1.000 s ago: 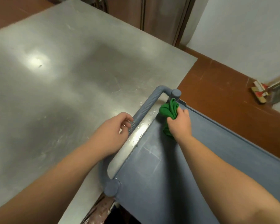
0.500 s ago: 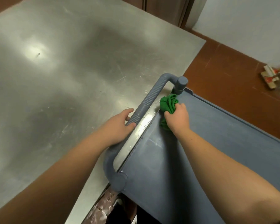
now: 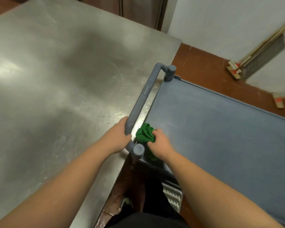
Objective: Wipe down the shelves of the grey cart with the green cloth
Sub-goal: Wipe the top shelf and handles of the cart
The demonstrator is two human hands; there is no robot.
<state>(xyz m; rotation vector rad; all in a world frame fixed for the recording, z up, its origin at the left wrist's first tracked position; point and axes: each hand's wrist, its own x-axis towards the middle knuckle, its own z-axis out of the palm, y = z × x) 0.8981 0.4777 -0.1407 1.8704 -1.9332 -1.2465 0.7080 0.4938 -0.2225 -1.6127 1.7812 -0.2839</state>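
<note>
Right hand (image 3: 160, 145) presses green cloth (image 3: 145, 133) at cart shelf (image 3: 220, 129) near corner.

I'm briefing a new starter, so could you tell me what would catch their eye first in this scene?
The bright green cloth stands out, bunched under the right hand at the near corner of the grey cart's top shelf. Beside it, the left hand grips the cart handle. A large steel table fills the left side.

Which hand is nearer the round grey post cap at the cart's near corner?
Too close to call. The left hand grips the grey cart handle just left of the post cap; the right hand, bunching the green cloth, sits just right.
</note>
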